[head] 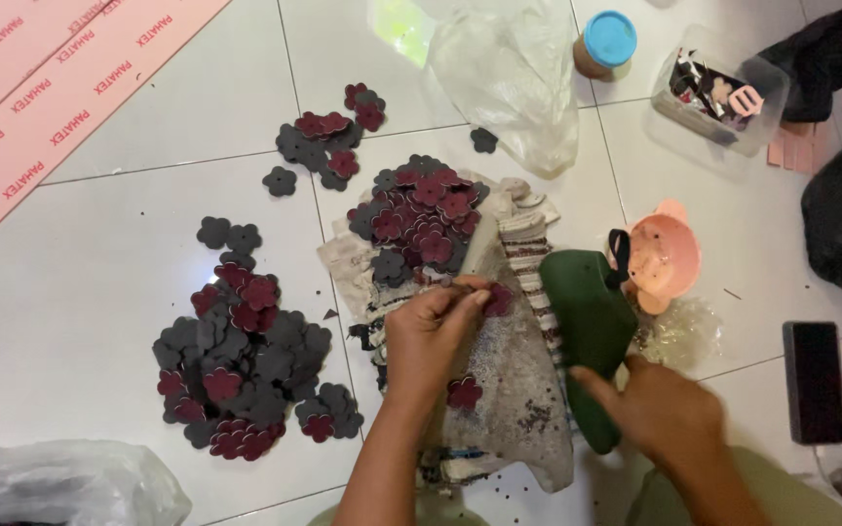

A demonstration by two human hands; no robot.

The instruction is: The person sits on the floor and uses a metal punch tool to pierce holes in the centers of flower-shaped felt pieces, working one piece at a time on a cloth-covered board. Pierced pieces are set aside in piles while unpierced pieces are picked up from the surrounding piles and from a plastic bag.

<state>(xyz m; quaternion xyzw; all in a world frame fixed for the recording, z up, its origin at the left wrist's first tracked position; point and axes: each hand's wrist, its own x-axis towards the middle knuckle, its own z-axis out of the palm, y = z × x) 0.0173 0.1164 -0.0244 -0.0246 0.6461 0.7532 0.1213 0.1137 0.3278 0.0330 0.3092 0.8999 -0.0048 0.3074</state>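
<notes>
- Head view is looking straight down at a white tiled floor (129,282), where a person is working with both bare hands over a worn, speckled cloth (523,390).
- The left hand (431,336) is pinching a small dark red flower-shaped cutout (497,300) between thumb and fingertips; the fingers are covering part of the piece, so its full outline is hard to make out.
- The right hand (660,409) is lying on the lower end of a dark green block (592,336), fingers bent over it; whether it is truly gripping or only steadying it cannot be told.
- Another red flower cutout (464,393) is lying on the cloth just beside the left wrist.
- A heap of grey and red flower cutouts (419,219) is sitting on the far end of the cloth, a larger heap (246,370) is spreading over the floor to the left, and a smaller cluster (328,141) is lying further up.
- A pink bowl (665,258) is standing just beyond the green block, partly hidden by it.
- A dark phone (815,382) is lying at the right, its cable running out of frame.
- A clear plastic bag (504,78), a blue-lidded jar (606,44) and a clear box (723,93) of small bits are sitting along the top edge; the box contents are too small to identify.
- Pink sheets (41,88) are being cut off by the upper left corner.
</notes>
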